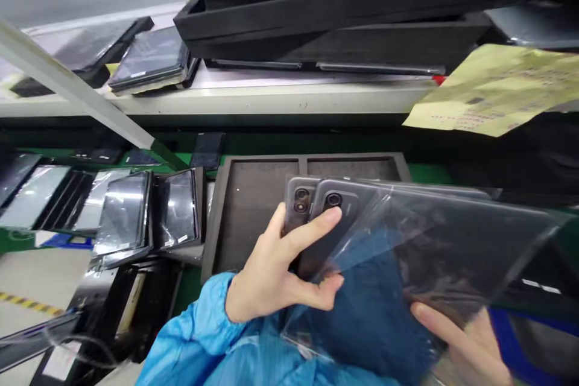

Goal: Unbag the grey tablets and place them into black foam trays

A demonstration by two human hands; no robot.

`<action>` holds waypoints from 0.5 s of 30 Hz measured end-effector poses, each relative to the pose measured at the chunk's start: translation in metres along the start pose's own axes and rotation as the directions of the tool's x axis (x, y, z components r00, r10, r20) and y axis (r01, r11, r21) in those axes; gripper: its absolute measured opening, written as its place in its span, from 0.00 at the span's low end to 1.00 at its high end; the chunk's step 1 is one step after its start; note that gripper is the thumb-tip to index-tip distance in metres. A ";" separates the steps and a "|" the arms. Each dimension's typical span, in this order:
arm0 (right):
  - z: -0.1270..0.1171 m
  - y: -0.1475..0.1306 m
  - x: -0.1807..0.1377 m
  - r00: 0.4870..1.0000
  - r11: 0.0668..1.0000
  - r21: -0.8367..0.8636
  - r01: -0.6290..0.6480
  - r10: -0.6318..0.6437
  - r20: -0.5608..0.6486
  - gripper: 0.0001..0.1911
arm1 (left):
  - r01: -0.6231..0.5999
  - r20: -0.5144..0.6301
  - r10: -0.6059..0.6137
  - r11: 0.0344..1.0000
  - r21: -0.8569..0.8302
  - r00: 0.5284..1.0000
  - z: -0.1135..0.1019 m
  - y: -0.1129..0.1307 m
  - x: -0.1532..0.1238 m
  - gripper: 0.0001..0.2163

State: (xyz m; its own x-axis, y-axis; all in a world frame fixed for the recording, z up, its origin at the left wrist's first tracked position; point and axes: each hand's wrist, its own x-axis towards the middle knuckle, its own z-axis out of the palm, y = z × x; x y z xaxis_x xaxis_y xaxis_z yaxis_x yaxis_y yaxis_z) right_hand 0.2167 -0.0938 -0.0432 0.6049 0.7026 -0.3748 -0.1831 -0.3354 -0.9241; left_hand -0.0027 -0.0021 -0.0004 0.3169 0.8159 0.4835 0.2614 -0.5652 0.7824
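Note:
Two dark grey tablets are held together in front of me, their camera ends at the left. The nearer tablet (456,235) partly covers the tablet behind it (297,186). Clear plastic film (362,319) lies over the nearer one and hangs loose below. At the camera end my left hand (271,265) is closed around the tablets, index finger beside the lens and thumb lower down. My right hand (465,338) grips the nearer tablet's lower edge through or beside the film; most of its fingers are hidden.
A black divided foam tray (217,217) lies behind the tablets. Several wrapped tablets (122,211) stand in rows at the left. Above runs a white shelf (271,99) with stacked black foam trays (362,9). A yellow paper (493,90) hangs at right; a slanted white post (81,90) crosses the left.

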 end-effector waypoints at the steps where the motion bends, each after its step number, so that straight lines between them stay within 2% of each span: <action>1: 0.001 -0.004 0.000 0.999 0.998 0.025 -0.051 0.051 0.002 0.19 | -0.005 -0.006 0.005 1.000 0.008 1.000 0.000 0.000 0.000 0.40; 4: 0.006 -0.015 0.001 0.992 0.991 0.042 -0.130 0.130 0.001 0.18 | 0.016 -0.010 -0.016 0.999 0.030 1.000 -0.001 0.003 0.001 0.41; 8: 0.008 -0.020 0.000 0.991 0.991 0.028 -0.129 0.130 -0.021 0.16 | 0.088 0.036 -0.091 0.993 0.076 0.995 -0.003 0.007 0.000 0.48; 15: 0.009 -0.016 -0.003 0.990 0.991 0.032 -0.132 0.134 -0.041 0.13 | 0.097 0.069 -0.104 0.990 0.100 0.992 -0.004 0.012 0.001 0.47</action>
State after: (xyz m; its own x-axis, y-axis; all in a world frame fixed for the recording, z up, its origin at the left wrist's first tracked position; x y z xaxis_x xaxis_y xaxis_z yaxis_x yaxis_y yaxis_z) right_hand 0.2113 -0.0850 -0.0276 0.6064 0.6251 -0.4915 -0.2861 -0.4051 -0.8683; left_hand -0.0035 -0.0075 0.0107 0.3502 0.8598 0.3716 0.3806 -0.4932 0.7823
